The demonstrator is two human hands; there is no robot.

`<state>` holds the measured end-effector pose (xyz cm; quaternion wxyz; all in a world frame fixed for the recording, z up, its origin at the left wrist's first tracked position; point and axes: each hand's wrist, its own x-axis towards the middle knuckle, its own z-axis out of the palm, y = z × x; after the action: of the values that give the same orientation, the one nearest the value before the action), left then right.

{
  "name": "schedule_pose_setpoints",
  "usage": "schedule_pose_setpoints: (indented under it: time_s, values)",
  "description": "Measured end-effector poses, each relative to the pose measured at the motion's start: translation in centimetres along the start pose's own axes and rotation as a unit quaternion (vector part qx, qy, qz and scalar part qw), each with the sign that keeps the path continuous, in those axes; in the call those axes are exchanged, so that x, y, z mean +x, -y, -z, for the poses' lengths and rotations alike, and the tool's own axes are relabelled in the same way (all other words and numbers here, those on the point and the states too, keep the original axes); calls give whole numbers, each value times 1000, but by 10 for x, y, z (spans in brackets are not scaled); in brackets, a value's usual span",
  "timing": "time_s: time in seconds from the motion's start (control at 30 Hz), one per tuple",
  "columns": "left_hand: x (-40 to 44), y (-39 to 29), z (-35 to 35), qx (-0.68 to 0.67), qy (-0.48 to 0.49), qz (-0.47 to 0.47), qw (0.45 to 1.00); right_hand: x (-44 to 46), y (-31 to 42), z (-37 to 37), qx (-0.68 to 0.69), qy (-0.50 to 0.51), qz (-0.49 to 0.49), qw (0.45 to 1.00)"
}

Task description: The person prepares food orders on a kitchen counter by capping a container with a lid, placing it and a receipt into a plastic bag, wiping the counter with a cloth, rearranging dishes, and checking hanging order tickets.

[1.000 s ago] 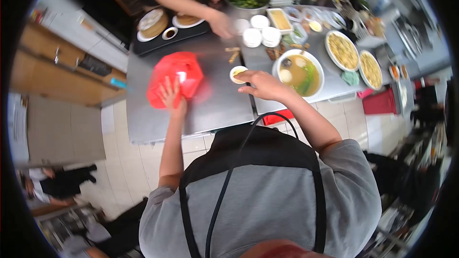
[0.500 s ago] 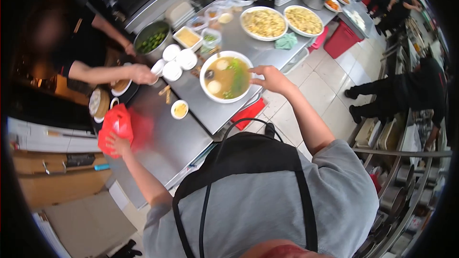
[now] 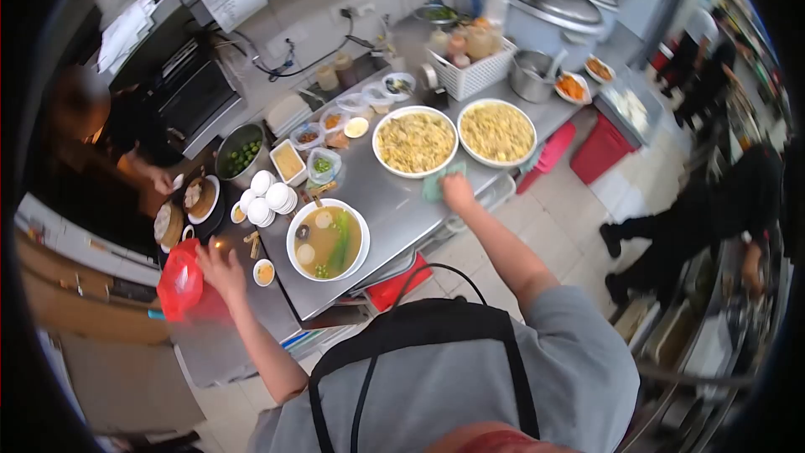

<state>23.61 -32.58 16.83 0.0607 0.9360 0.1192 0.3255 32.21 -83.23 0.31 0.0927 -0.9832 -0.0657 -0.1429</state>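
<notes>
My right hand [image 3: 457,193] is closed on a green cloth [image 3: 432,187] at the counter's front edge, below two large white bowls of yellowish food, a left bowl [image 3: 415,141] and a right bowl [image 3: 496,132]. My left hand [image 3: 221,272] is open, fingers spread, just right of a red plastic bag [image 3: 179,283]; whether it touches the bag I cannot tell. Between my hands stands a white bowl of soup [image 3: 325,241] with green leaves and pale round pieces. A small cup of yellow food [image 3: 264,273] sits between the soup and my left hand.
Stacked white cups [image 3: 279,198], a pot of greens [image 3: 241,155] and a white basket of bottles [image 3: 474,71] line the steel counter. Another person [image 3: 142,147] stands across at the left, holding a spoon-like white thing. A red bin [image 3: 601,149] is on the floor at right.
My right hand has left the soup bowl and taken hold of the green cloth. My left hand has come off the red bag's top. The other person's arm has drawn back from the cups.
</notes>
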Motion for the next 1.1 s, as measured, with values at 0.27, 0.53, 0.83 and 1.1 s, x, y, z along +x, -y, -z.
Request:
schedule_pose_setpoints:
  time_s: [0.27,0.53,0.83,1.1]
  values:
    - [3,-192,6,-141,89,-55,984,-18,77,25,173,79,193,963]
    - [7,-271,-4,-217,138,-129,958,21,99,52,363,36,181,913]
    - [-45,-292,-94,-391,427,-66,813,-10,-9,74,416,175,9,892]
    - [-80,-341,-206,-684,475,412,370,-47,-65,63,425,229,-92,871]
